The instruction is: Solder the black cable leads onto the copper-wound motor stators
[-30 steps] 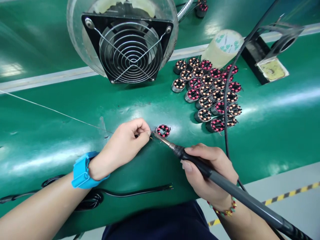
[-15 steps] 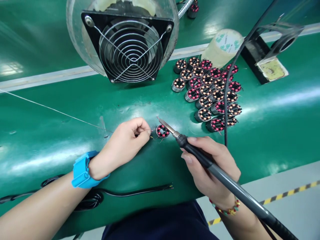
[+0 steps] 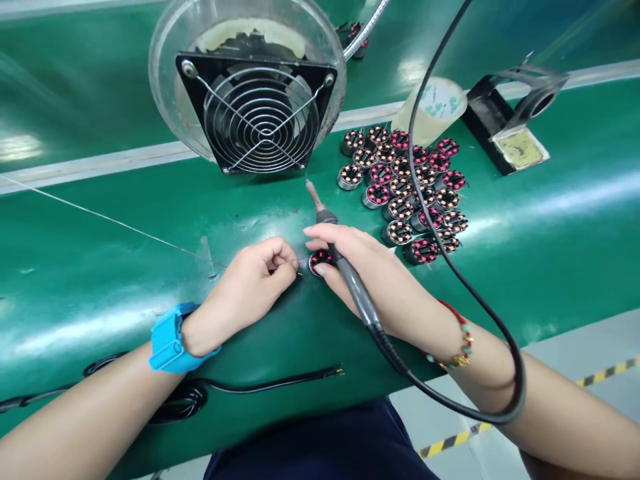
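My left hand [image 3: 263,273] is closed in a pinch on thin wire; a silvery solder wire [image 3: 100,215] runs to it from the far left, and a small yellow wire end shows under the fingertips. My right hand [image 3: 380,277] holds a soldering iron [image 3: 356,287], its tip raised and pointing away towards the fan. Between the hands stands a small round motor stator [image 3: 319,259] with red windings, partly covered by my right fingers. Its thumb and fingers are around the stator's edge; whether they grip it I cannot tell.
A caged fan [image 3: 265,123] stands ahead. Several stators [image 3: 400,188] with red or copper windings are grouped at the right, beside a tape roll [image 3: 435,110] and an iron stand [image 3: 500,127] with sponge. Black cables [image 3: 270,388] lie in front. The iron's cord loops over my right forearm.
My right hand has moved left to the stator, and the iron has swung more upright, its tip now farther away from me. The left hand has stayed almost still.
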`<state>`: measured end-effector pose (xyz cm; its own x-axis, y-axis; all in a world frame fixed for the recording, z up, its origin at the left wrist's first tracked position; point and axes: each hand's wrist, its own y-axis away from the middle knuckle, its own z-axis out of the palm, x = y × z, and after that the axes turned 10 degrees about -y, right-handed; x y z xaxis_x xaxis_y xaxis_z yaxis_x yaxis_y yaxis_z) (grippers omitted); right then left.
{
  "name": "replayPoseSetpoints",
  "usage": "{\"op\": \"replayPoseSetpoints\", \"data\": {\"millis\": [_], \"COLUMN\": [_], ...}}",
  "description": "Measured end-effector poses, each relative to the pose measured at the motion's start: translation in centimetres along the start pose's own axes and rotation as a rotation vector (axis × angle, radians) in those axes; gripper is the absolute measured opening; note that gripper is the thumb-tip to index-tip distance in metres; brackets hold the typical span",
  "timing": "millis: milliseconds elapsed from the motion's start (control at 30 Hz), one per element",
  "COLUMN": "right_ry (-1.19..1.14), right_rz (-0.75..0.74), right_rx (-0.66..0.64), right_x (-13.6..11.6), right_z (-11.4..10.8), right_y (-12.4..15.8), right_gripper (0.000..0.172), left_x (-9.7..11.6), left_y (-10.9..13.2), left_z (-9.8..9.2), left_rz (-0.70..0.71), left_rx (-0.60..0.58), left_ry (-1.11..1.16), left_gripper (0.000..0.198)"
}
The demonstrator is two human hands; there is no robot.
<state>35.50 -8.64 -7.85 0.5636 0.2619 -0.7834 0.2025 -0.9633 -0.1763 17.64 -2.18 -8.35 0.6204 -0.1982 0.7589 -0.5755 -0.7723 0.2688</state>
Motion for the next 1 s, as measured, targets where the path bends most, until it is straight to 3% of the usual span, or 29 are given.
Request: {"op": "replayPoseSetpoints", "data": {"millis": [233, 467, 667, 1000], "right_ry": [-0.130, -0.174, -0.131, -0.246], "right_rz": [0.018, -0.064, -0.109, -0.072], "right_rx": [0.035, 0.219, 0.118, 0.148], "right_x": [1.3, 1.5, 1.2, 1.4], "right_z": [2.1, 2.6, 2.7, 2.7], "right_y": [-1.0, -0.1, 0.1, 0.1], "right_gripper": [0.036, 0.042, 0.046, 0.044], "left_x": [-0.2, -0.4, -0.5, -0.2], "left_y": [0.1, 0.2, 0.3, 0.6], "left_z": [0.0, 0.0, -0.1, -0.5], "left_rz": [-0.002, -0.027, 0.002, 0.054], "left_rx": [-0.002, 0.049, 0.030, -0.003], "left_ry": [-0.009, 0.065, 0.064, 0.030], "left_gripper": [0.009, 0.006, 0.005, 0.005]}}
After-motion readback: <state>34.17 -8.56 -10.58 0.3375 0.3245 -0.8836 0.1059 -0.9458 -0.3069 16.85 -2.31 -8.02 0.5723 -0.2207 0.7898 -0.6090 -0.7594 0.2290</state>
